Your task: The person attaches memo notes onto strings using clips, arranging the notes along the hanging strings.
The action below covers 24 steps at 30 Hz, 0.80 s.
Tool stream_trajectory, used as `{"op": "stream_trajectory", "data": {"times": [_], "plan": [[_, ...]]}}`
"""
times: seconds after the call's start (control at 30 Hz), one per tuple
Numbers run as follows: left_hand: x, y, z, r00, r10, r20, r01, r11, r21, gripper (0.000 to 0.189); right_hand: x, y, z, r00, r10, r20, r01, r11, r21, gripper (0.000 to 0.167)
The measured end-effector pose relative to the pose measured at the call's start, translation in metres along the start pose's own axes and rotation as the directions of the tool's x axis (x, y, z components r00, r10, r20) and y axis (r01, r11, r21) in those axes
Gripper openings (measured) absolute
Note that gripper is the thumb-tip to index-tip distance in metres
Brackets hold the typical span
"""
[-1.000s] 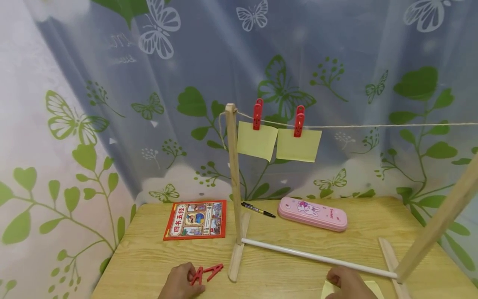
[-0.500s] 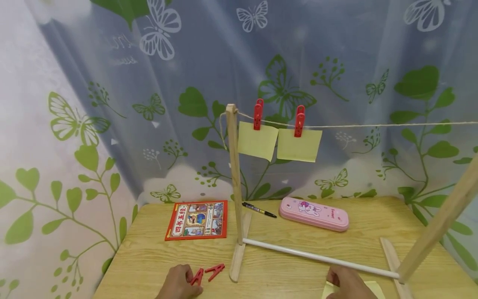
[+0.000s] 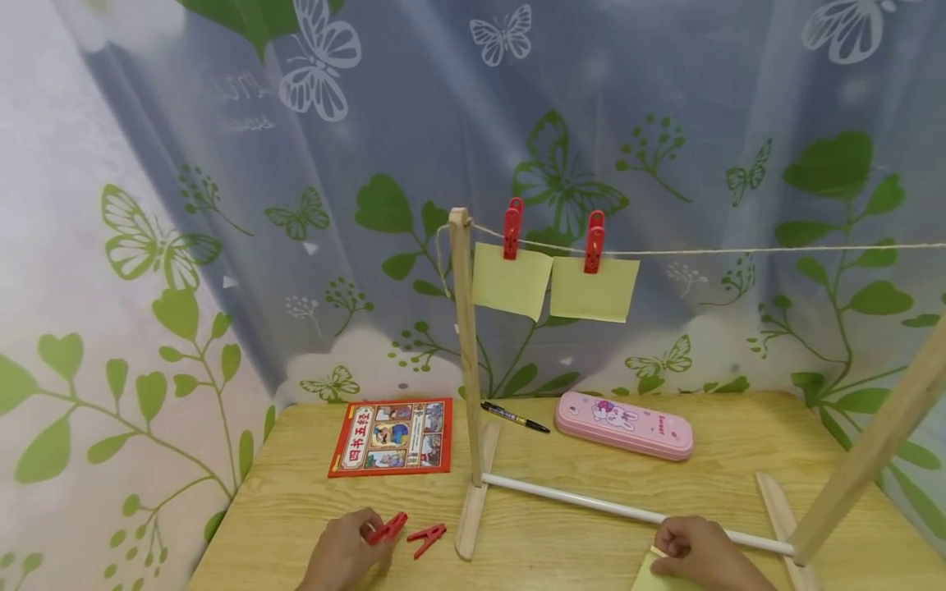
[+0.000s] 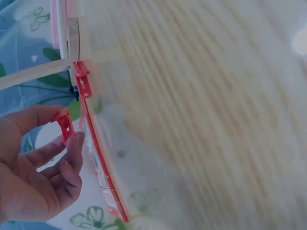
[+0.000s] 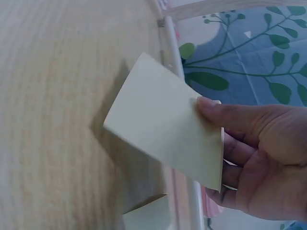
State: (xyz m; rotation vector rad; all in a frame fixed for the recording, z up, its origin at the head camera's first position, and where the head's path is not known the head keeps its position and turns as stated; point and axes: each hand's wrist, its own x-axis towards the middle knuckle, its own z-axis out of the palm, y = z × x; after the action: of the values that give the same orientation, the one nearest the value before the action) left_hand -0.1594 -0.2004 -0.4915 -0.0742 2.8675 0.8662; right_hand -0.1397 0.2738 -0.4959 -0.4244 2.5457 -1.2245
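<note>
Your left hand (image 4: 36, 172), fingers pinching one red clip (image 4: 65, 126), second clip (image 3: 432, 536) nearby on the surface (image 3: 562, 550), your right hand (image 5: 268, 153), fingers pinching one yellow note (image 5: 165, 122).

Note (image 3: 654, 578) cut off, head-view btm — pen (image 3: 515, 416) txt too small.

Red clip (image 4: 66, 126), yellow note (image 5: 163, 120) aloft

The clothespins (image 3: 426, 540) are red, the paper notes (image 3: 512, 281) pale yellow. Toward the far edge of the bench (image 3: 550, 538), the pink pencil case (image 3: 624, 425) bears a rabbit print. Green leaves pattern the blue-and-white backdrop (image 3: 414, 107).
</note>
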Motion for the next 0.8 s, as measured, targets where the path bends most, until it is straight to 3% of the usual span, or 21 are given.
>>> {"op": "stream_trajectory", "data": {"times": [0.2,0.37,0.6,0.8], "plan": [[0.002,0.009,-0.003,0.986,0.133,-0.101,-0.135,0.991,-0.017,0.022,-0.001,-0.007,-0.001,0.998,0.066,-0.016,-0.065,0.997,0.043,0.031],[0.001,0.023,0.004,0.972,0.195,-0.128,-0.205,0.976,-0.068,0.034,0.0,-0.01,0.0,0.985,0.13,-0.111,-0.126,0.991,0.044,0.033],[0.001,0.05,0.013,0.95,0.248,-0.188,-0.287,0.932,-0.22,0.032,0.002,-0.019,-0.002,0.949,0.207,-0.24,-0.181,0.975,0.126,0.03],[0.006,0.076,0.012,0.912,0.353,-0.211,-0.399,0.883,-0.246,0.029,0.007,-0.03,-0.008,0.903,0.283,-0.324,-0.214,0.949,0.231,0.03]]}}
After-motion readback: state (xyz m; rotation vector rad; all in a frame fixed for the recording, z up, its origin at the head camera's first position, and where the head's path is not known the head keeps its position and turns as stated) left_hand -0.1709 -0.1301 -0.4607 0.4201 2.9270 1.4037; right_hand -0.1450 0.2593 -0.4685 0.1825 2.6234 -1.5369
